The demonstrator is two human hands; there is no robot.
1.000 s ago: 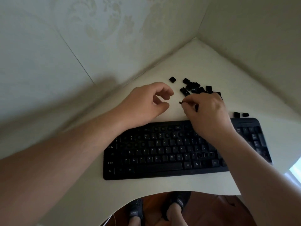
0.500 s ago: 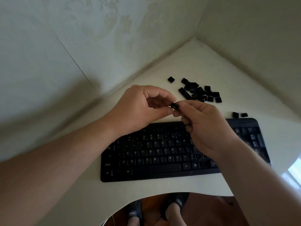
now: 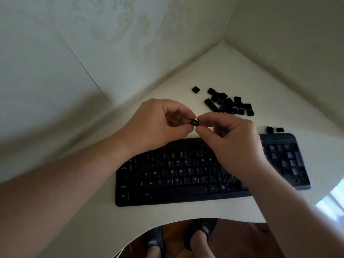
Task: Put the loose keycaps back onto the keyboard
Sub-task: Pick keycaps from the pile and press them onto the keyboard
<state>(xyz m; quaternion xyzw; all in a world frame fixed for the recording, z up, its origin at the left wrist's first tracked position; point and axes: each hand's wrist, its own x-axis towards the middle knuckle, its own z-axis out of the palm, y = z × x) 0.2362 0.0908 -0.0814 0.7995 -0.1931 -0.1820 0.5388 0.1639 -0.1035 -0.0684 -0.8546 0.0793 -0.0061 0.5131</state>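
Left hand [image 3: 158, 125] sits above the far edge of the keyboard [image 3: 186, 175], thumb and forefinger curled in to pinch one end of a single black keycap [image 3: 194, 122]. Meeting it from the other side, the right hand [image 3: 234, 144] pinches the same cap between thumb and forefinger, so the piece is held in the air between the two hands, printed face toward the camera; the legend looks like an F-row label but is too small to read with confidence.

Such a cap is probably very light, rigid plastic with smooth sides, easy to let slip and small enough to be lost if dropped. A hold on two opposite side walls would likely suit it best, leaving the top free for a straight downward press onto its socket; the thin clips beneath may snap if it is forced in crooked.

Further right, the heap of loose keycaps [image 3: 230, 105] lies on the white surface [image 3: 260, 75] behind the keyboard, with one stray cap [image 3: 195, 89] left of it and a pair [image 3: 275, 129] near the keyboard's far right corner.

Dark keys on a dark body make empty sockets hard to pick out, and the right wrist and forearm cover part of the keyboard between the letter block and the numeric pad. The cap's underside is hidden.
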